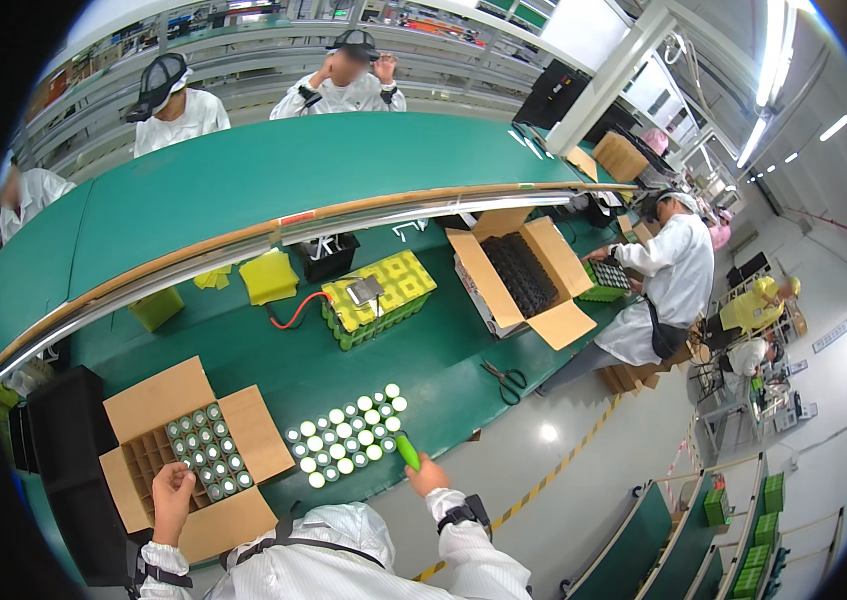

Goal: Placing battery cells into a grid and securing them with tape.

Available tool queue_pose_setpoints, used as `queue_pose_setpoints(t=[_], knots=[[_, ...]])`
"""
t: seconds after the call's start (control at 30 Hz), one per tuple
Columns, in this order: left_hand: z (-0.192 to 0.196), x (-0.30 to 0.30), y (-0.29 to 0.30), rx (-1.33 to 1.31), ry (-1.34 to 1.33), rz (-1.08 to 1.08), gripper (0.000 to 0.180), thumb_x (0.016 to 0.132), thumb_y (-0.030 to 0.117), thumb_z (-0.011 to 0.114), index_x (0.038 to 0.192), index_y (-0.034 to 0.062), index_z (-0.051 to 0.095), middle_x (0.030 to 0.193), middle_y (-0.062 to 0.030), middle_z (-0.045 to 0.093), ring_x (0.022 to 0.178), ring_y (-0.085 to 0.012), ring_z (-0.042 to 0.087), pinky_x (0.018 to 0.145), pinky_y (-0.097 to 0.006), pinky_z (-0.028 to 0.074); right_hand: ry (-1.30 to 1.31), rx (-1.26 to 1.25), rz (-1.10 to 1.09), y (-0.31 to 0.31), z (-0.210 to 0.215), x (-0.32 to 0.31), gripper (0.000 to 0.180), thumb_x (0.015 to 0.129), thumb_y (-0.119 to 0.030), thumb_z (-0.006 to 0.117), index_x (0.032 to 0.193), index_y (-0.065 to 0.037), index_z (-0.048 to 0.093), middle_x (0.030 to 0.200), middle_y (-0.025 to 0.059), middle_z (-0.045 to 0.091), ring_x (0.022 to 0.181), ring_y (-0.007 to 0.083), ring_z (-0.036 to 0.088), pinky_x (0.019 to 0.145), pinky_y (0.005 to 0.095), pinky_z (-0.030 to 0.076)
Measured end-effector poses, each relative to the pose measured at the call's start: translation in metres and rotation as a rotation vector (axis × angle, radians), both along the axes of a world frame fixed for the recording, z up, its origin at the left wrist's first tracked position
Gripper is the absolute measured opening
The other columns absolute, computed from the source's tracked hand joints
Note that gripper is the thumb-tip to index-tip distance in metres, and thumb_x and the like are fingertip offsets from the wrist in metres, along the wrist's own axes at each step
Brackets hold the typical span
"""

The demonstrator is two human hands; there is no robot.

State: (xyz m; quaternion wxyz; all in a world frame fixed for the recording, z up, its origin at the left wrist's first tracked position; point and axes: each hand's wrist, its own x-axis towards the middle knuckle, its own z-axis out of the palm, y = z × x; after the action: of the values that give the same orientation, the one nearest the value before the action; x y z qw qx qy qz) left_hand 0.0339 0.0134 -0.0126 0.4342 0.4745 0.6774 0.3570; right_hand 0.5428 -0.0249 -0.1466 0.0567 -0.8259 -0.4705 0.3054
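My left hand (171, 496) reaches into an open cardboard box (248, 432) whose divider grid holds several upright green cylindrical cells (205, 452). Its fingers close on a cell near the box's front left. My right hand (427, 472) grips one green cell (408, 451) by its lower end, tilted, just right of a block of several upright green cells (348, 435) standing in rows on the green table (273, 385). Both forearms wear white sleeves.
Further back lie a green cell pack with yellow top and red wire (375, 298), a second open cardboard box with a black tray (521, 276), scissors (506, 379), a black bin (63, 425) at left. Other people in white work at right and behind the conveyor (273, 170).
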Motion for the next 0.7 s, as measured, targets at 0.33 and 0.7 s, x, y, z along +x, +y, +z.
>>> queue_pose_setpoints(t=[0.33,0.7], knots=[[-0.013,-0.009,0.003,0.009,0.061,-0.007,0.019,0.086,0.006,0.062,0.101,-0.0065,0.062,0.085,-0.0051,0.063,0.075,-0.0111,0.057,0.069,-0.026,0.049,-0.135,-0.075,0.133,0.028,0.022,-0.017,0.043,0.082,-0.03,0.063,0.12,-0.011,0.059,0.105,0.0197,0.065,0.104,0.0371,0.062,0.087,0.0474,0.05],[-0.026,-0.014,-0.006,0.06,0.293,-0.014,0.027,0.08,0.018,0.072,0.1,-0.001,0.068,0.088,-0.0138,0.069,0.078,-0.0213,0.067,0.074,-0.034,0.054,0.142,0.524,-0.008,0.039,0.029,-0.006,0.044,0.068,-0.008,0.073,0.11,0.001,0.063,0.103,0.0198,0.068,0.097,0.0326,0.066,0.086,0.0401,0.051]])
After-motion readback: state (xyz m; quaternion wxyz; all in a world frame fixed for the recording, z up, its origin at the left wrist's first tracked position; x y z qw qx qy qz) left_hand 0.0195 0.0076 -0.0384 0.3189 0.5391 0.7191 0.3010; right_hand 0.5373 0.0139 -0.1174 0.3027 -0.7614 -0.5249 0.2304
